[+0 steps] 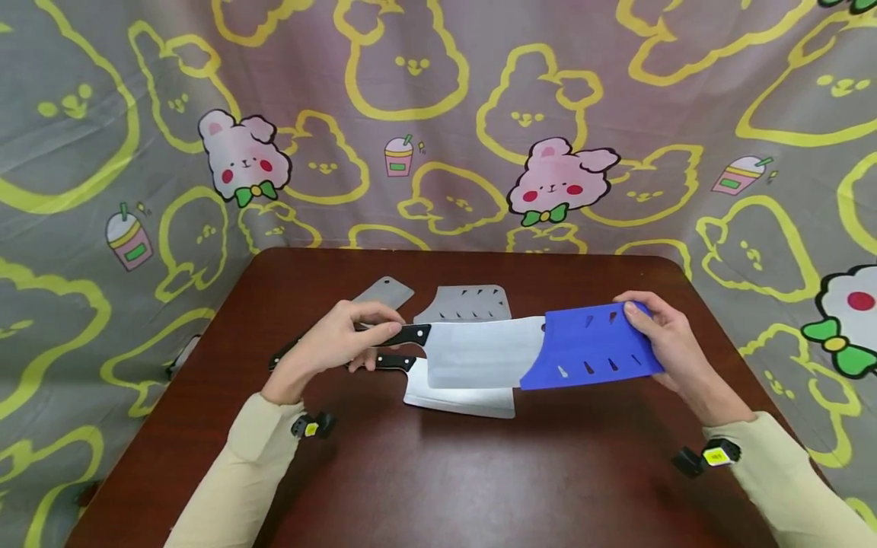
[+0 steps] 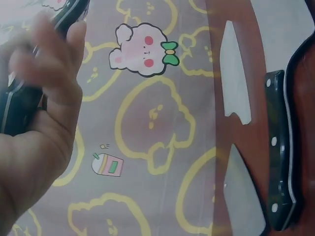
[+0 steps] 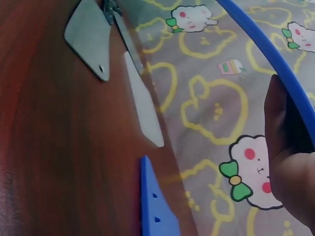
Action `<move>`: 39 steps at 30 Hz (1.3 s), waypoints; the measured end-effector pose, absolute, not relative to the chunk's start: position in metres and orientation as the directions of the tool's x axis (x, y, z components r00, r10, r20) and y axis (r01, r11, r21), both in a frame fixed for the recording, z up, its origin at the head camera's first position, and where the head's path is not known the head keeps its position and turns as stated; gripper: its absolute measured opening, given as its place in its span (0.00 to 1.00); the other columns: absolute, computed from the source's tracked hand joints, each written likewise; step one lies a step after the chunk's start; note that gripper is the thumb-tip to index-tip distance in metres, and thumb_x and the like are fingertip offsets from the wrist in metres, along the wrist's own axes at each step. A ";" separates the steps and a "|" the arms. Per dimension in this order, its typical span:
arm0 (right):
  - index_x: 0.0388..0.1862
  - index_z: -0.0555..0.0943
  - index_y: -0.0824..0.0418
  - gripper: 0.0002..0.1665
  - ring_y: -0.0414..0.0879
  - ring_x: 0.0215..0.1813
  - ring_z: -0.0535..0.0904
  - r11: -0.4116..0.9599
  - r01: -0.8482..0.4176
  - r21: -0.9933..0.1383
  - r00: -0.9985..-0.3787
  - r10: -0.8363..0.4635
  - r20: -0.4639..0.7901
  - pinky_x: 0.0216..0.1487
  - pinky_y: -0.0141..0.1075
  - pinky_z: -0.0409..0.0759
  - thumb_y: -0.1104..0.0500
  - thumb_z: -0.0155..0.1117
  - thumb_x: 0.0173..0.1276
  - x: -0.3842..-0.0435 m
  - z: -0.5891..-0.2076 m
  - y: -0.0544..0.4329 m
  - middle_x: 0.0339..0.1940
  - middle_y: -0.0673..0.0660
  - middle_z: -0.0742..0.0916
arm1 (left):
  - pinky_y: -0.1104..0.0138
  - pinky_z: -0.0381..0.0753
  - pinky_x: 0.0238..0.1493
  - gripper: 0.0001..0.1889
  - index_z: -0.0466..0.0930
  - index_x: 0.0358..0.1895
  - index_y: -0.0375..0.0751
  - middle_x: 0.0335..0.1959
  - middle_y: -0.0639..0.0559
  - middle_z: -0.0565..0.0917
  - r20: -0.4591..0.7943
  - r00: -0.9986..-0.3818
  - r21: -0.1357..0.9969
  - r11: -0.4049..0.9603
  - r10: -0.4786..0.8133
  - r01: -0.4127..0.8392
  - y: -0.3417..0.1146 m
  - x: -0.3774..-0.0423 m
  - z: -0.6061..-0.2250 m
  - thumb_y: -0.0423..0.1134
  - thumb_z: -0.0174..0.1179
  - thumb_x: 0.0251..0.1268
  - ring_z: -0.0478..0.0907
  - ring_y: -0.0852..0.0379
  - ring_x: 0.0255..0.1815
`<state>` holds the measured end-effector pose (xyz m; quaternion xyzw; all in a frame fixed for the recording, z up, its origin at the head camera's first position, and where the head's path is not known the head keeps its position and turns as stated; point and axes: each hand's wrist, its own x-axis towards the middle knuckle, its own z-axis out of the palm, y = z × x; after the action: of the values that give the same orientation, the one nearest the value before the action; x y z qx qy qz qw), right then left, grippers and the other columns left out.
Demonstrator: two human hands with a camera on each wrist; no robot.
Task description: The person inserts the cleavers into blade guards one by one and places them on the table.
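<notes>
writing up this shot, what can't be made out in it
Far end of the held rectangular steel cleaver blade, head view: covered by the blue slotted plastic sheath.
Rear of its black riveted handle, head view: behind the left grip.
Left grip's fingers, left wrist view: blurred.
Right grip, right wrist view: cut off by the right edge.

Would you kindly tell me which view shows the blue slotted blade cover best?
The head view: the blue slotted blade cover faces it broadside, cutouts visible, in the right hand. The right wrist view shows only a slim edge and part of a perforated panel; the left wrist view, none.
</notes>
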<state>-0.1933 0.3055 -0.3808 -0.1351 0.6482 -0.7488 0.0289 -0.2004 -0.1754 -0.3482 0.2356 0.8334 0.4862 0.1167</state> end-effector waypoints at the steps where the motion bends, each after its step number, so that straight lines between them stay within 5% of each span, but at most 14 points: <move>1: 0.58 0.74 0.61 0.15 0.43 0.31 0.88 -0.154 -0.130 -0.979 -0.962 -0.220 0.162 0.30 0.38 0.84 0.60 0.48 0.78 -0.193 -0.383 0.305 0.39 0.49 0.86 | 0.62 0.72 0.12 0.10 0.83 0.49 0.51 0.22 0.47 0.84 0.032 -0.865 0.866 0.418 0.501 0.274 -0.176 -0.200 -0.349 0.46 0.61 0.69 0.75 0.40 0.13; 14: 0.58 0.76 0.57 0.14 0.43 0.32 0.88 -0.086 -0.135 -0.987 -0.952 -0.265 0.153 0.28 0.41 0.84 0.59 0.49 0.78 -0.194 -0.384 0.275 0.41 0.49 0.84 | 0.67 0.65 0.14 0.12 0.84 0.50 0.50 0.18 0.52 0.76 0.011 -0.863 0.891 0.386 0.505 0.237 -0.165 -0.198 -0.361 0.47 0.61 0.69 0.67 0.57 0.11; 21: 0.58 0.74 0.55 0.16 0.46 0.30 0.89 -0.060 -0.065 -0.996 -0.967 -0.242 0.078 0.26 0.44 0.84 0.51 0.52 0.77 -0.192 -0.391 0.238 0.38 0.49 0.84 | 0.68 0.64 0.13 0.11 0.84 0.49 0.49 0.19 0.48 0.76 0.066 -0.849 0.912 0.314 0.524 0.265 -0.138 -0.200 -0.367 0.46 0.61 0.69 0.65 0.58 0.11; 39: 0.59 0.71 0.57 0.23 0.44 0.33 0.88 -0.009 -0.001 -1.000 -0.982 -0.187 0.003 0.31 0.44 0.85 0.45 0.54 0.75 -0.194 -0.400 0.230 0.42 0.48 0.82 | 0.67 0.70 0.17 0.10 0.83 0.50 0.54 0.34 0.47 0.86 0.051 -0.855 0.832 0.452 0.516 0.322 -0.122 -0.206 -0.357 0.47 0.60 0.69 0.68 0.57 0.13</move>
<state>-0.1944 0.2301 -0.4000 -0.0669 0.7007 -0.7072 0.0656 -0.2063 -0.1217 -0.3572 0.2476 0.8456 0.4612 0.1051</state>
